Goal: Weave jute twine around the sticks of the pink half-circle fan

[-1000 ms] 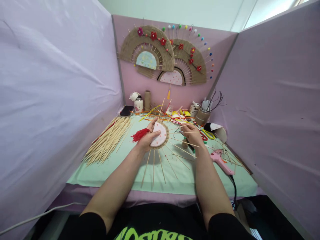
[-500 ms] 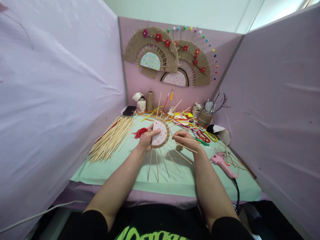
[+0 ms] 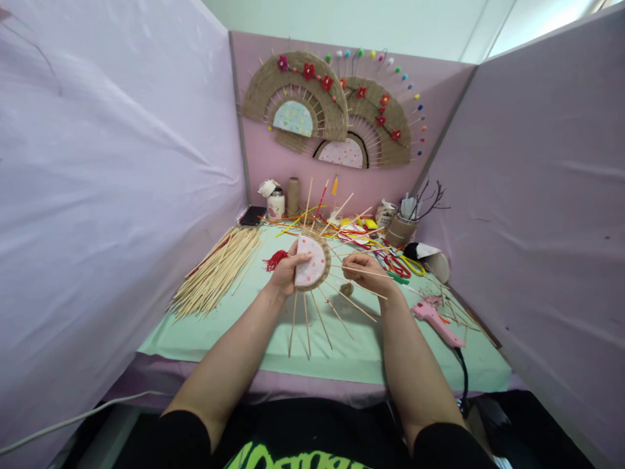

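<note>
My left hand (image 3: 286, 272) is closed on the straight edge of a half-round fan (image 3: 310, 262), its thumb lying over the white, orange-dotted face. Twine is wound around the curved rim, and thin wooden sticks (image 3: 336, 319) spread out from it like rays. A red tassel (image 3: 275, 260) hangs out beyond the left fingers. To the right of the rim, my right hand (image 3: 365, 270) is pinched among the sticks; what lies between its fingertips is too small to make out. Below that hand a small brown roll of twine (image 3: 346, 289) shows on the table.
A heap of wooden sticks (image 3: 219, 270) lies at left. Coloured pipe cleaners (image 3: 395, 264) are strewn at back right, near a pot of twigs (image 3: 401, 229). At right rests a pink glue gun (image 3: 437, 324) with a black cord. Finished fans (image 3: 297, 85) hang on the back panel.
My right hand has moved slightly right, away from the fan's rim, fingers still pinched. The fan has shifted a little left in my left hand.
</note>
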The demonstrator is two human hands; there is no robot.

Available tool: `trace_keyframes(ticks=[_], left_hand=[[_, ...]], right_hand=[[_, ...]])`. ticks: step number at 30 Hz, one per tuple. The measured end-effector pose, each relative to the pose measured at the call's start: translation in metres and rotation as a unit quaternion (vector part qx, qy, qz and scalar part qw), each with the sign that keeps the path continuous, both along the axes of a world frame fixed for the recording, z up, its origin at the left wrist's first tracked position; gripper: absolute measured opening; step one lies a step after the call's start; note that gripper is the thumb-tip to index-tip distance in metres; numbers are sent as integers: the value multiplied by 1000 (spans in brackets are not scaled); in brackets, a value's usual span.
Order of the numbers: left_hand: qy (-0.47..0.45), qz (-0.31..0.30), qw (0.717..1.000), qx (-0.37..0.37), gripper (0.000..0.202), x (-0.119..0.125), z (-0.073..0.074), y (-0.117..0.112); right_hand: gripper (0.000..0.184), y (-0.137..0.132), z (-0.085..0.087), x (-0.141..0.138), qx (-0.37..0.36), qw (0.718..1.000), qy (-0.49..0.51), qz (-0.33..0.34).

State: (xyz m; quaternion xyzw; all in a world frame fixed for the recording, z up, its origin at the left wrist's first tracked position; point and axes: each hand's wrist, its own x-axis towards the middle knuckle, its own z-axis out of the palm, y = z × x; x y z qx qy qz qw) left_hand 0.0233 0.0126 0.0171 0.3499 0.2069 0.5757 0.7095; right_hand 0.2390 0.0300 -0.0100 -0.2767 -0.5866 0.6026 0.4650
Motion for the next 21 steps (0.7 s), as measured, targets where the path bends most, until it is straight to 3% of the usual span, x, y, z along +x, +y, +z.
trace_keyframes(ticks=[11,21], left_hand=[[-1,2,1000,-20,43,-1,2,3],[-22,43,998,-44,43,-4,3,7]], right_hand=[[20,-2,5,3,-2,1000,10,-7],[24,-4,15,14,-15,994,-15,-103]])
